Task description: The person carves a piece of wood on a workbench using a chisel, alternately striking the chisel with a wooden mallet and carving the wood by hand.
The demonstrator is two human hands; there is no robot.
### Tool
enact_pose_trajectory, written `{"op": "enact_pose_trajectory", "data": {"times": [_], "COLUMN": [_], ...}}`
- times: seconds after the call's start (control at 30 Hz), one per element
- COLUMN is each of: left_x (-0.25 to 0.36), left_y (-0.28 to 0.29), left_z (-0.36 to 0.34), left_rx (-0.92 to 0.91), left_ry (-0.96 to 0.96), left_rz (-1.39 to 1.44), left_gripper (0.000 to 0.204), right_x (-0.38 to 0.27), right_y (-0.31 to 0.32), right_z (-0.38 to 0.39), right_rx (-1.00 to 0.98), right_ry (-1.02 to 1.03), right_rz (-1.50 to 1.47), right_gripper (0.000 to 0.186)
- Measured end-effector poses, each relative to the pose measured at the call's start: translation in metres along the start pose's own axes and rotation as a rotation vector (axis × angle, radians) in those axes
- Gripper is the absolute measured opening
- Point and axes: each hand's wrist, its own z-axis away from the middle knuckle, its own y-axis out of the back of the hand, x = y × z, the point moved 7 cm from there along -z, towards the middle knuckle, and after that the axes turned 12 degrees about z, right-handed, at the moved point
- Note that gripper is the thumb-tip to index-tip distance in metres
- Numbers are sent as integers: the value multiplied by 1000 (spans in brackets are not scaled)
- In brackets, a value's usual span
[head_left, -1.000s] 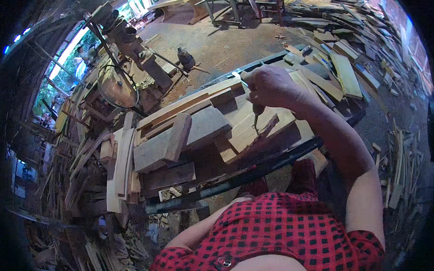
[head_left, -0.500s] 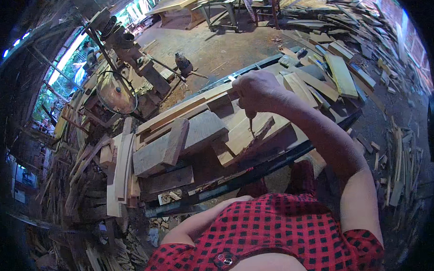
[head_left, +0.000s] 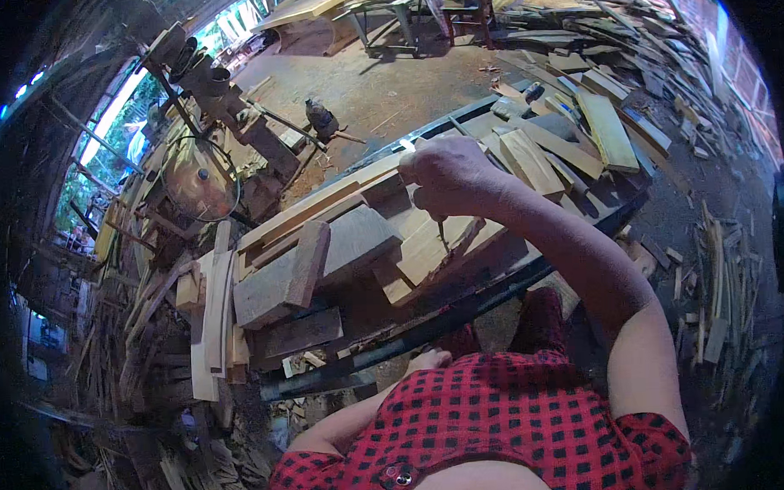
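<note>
My right hand (head_left: 454, 175) is closed in a fist over the bench. Out of its underside points a thin-shafted tool (head_left: 443, 234), like a screwdriver or an awl. Its tip reaches down to a pale wooden board (head_left: 410, 260) with a rough, dark edge. Beside the fist's far side shows a small white piece (head_left: 408, 145); whether the hand holds it I cannot tell. Low against my checked shirt is my left hand (head_left: 431, 358), near the bench's front edge. Its fingers are mostly hidden.
A grey plank (head_left: 353, 242) and a short brown block (head_left: 308, 263) lie left of the board. More timber (head_left: 608, 132) is stacked along the bench's right end. Beyond the bench stand a round fan (head_left: 202, 189) and a dark jug-like object (head_left: 321, 120). Scrap wood heaps lie on both sides.
My left hand has come further into view beside the shirt. The view has shifted slightly, while the right hand keeps its grip with the tool's tip at the board.
</note>
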Motion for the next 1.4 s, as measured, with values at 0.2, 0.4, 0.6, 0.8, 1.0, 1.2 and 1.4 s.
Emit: {"op": "enact_pose_trajectory", "data": {"times": [0.2,0.4,0.6,0.8,1.0,1.2,1.4], "left_x": [-11,-25,-33,-32,-32,-33,-30], "left_y": [-5,-11,-15,-15,-12,-7,-8], "left_z": [21,47,62,65,70,77,65], "left_rx": [-39,-73,-92,-112,-122,-124,-107], "left_ry": [38,102,131,144,155,154,136], "left_rz": [46,100,132,132,124,118,86], "left_gripper": [13,13,14,14,14,14,15], "right_x": [2,1,3,3,2,5,3], "right_y": [0,1,0,-1,0,-1,-4], "right_z": [0,1,1,2,2,2,0], "right_rx": [82,151,78,58,85,46,8], "right_ry": [15,47,21,2,17,-7,-28], "right_rz": [-1,25,7,3,39,11,30], "right_gripper": [22,21,20,20,20,21,21]}}
